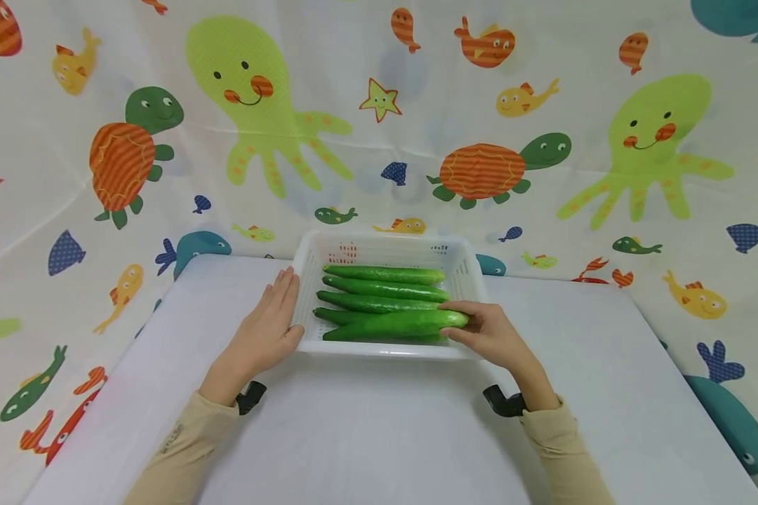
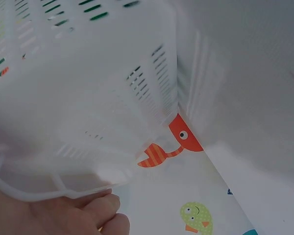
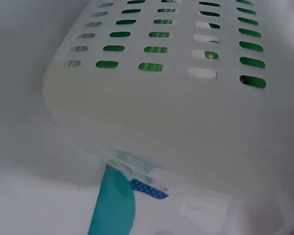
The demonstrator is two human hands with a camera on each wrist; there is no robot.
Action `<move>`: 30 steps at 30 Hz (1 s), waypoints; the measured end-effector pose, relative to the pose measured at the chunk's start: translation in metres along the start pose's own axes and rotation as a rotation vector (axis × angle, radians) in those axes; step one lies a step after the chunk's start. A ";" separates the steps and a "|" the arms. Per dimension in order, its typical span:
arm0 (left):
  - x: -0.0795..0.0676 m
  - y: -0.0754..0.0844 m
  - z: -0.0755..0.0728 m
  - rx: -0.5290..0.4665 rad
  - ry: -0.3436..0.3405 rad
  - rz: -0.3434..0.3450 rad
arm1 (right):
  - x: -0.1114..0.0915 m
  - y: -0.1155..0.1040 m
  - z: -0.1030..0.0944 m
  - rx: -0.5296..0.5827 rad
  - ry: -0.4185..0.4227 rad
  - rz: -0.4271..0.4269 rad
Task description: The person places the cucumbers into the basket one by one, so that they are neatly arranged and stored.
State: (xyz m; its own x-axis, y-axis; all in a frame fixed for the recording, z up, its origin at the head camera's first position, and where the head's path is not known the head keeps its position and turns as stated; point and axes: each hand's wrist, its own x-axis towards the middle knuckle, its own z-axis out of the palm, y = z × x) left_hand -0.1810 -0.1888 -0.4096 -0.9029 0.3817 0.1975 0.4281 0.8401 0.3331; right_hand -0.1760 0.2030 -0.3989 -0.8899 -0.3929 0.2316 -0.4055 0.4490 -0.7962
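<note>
A white plastic basket (image 1: 385,348) with slotted walls holds several green cucumbers (image 1: 385,286) lying side by side across it. My right hand (image 1: 489,333) reaches over the basket's right front corner and pinches the right end of the front cucumber (image 1: 394,325) between thumb and fingers. That cucumber lies over the ones beneath it, partly covering them. Along the basket's left rim, my left hand (image 1: 268,322) rests with straight fingers. The left wrist view shows its fingers (image 2: 105,208) right at the rim. Green shows through the slots of the basket wall (image 3: 137,107) in the right wrist view.
The basket stands on a white table (image 1: 379,435), near its back edge. Behind and around the table hangs a white cloth (image 1: 354,70) printed with sea animals. A black device (image 1: 250,398) sits at the left wrist, another black device (image 1: 504,402) at the right.
</note>
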 end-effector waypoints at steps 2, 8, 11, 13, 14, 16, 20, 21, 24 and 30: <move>-0.001 0.000 -0.001 0.002 0.003 0.000 | 0.001 -0.001 0.003 -0.044 -0.014 0.001; -0.003 -0.001 -0.001 0.000 0.000 0.000 | 0.003 -0.007 0.014 -0.136 -0.028 0.048; -0.004 -0.002 -0.001 0.002 0.004 0.002 | 0.005 -0.009 0.017 -0.144 -0.010 0.066; -0.004 -0.002 -0.001 0.002 0.008 0.002 | 0.006 -0.010 0.017 -0.145 0.001 0.070; -0.004 -0.002 -0.001 0.002 0.007 0.001 | 0.006 -0.011 0.018 -0.145 0.008 0.070; -0.003 -0.003 -0.001 -0.007 0.005 0.000 | 0.006 -0.011 0.017 -0.145 0.021 0.068; 0.000 -0.002 -0.001 -0.051 -0.005 0.003 | 0.003 -0.011 0.014 -0.120 0.019 0.056; 0.000 -0.002 -0.001 -0.070 -0.010 0.003 | 0.003 -0.011 0.012 -0.111 0.013 0.052; 0.000 -0.004 -0.004 -0.115 -0.026 0.009 | 0.003 -0.015 0.002 -0.105 -0.001 0.031; 0.004 -0.012 -0.019 -0.171 -0.060 0.016 | 0.003 -0.030 -0.035 -0.210 0.061 -0.011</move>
State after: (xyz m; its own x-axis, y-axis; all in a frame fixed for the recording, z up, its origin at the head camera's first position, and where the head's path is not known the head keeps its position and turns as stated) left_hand -0.1891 -0.2047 -0.3952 -0.8945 0.4209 0.1505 0.4380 0.7582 0.4829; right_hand -0.1739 0.2166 -0.3544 -0.8937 -0.3524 0.2776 -0.4439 0.6050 -0.6610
